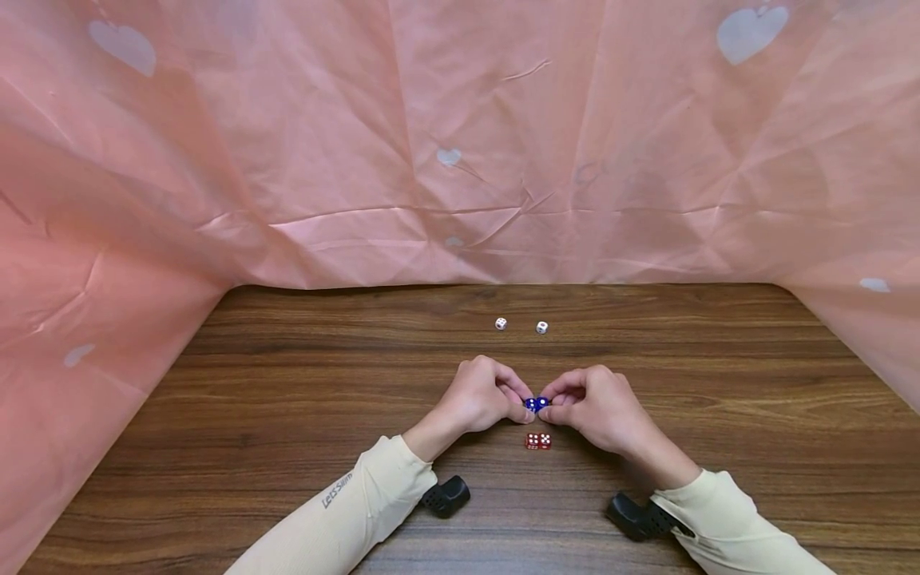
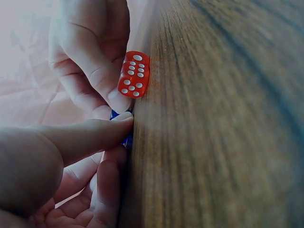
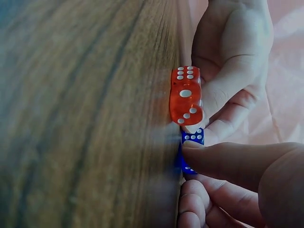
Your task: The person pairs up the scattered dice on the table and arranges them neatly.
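Observation:
Two blue dice sit side by side on the table, right where the hands meet in the head view. Between thumb and fingers, my left hand (image 1: 477,398) pinches the left blue die (image 1: 530,404). The right blue die (image 1: 542,402) is pinched by my right hand (image 1: 604,406) in the same way. Thumbs hide much of the blue dice in both wrist views. Just nearer to me lie two red dice, the left red die (image 1: 533,441) right against the right red die (image 1: 545,441).
Farther back on the wooden table (image 1: 323,343) lie a white die (image 1: 501,323) and, slightly to its right, another white die (image 1: 542,327), with a gap between them. A pink cloth (image 1: 323,160) with pale hearts hangs behind and along both sides.

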The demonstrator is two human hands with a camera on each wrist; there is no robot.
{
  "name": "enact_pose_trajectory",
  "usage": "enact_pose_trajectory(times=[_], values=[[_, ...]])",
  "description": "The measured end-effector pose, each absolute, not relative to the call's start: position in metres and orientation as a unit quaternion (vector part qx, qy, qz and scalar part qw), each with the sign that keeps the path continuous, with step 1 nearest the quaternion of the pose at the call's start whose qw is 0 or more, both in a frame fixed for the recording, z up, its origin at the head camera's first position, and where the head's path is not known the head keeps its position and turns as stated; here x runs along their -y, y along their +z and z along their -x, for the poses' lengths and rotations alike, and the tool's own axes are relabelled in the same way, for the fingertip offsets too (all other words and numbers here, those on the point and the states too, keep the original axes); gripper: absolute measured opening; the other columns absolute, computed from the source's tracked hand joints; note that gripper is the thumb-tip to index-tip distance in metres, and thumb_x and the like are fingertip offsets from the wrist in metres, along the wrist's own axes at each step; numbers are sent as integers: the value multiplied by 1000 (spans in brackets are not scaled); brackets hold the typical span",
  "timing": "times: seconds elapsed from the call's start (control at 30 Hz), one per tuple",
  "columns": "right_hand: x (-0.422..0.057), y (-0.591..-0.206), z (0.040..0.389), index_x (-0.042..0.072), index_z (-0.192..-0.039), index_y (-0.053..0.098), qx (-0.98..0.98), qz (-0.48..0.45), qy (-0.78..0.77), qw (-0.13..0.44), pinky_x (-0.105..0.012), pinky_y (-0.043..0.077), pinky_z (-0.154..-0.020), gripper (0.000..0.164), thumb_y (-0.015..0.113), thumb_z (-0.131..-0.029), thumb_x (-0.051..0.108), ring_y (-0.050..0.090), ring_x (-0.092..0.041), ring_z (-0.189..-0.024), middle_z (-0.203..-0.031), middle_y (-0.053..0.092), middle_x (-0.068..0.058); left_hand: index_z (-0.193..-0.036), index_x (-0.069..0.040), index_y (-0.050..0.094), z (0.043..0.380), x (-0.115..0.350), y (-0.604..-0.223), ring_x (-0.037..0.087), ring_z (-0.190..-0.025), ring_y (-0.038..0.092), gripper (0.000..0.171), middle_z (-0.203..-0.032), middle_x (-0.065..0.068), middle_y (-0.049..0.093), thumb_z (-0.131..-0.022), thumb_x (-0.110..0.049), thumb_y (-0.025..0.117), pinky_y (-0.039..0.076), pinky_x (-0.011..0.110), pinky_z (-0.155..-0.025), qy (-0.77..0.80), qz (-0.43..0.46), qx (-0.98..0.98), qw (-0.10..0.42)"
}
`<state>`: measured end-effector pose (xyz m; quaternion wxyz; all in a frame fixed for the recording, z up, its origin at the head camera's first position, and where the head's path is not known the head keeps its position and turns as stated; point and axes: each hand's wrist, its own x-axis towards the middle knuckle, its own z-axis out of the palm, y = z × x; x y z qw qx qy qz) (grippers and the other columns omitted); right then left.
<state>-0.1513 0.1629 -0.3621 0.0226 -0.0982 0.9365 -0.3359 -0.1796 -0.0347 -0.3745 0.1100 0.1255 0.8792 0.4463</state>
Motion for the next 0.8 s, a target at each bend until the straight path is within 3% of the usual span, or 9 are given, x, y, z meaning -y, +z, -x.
enact_pose_trajectory(times=[0.8], values=[[-163, -363, 152, 21, -89, 83, -936, 105, -335, 17, -24, 46, -67, 13, 91, -79, 27, 63, -5, -72, -73, 73, 10, -83, -21, 84, 181, 35, -375, 0, -69, 64, 17, -69, -11, 76, -73, -16, 96, 47, 21, -70, 447, -125, -879, 113]])
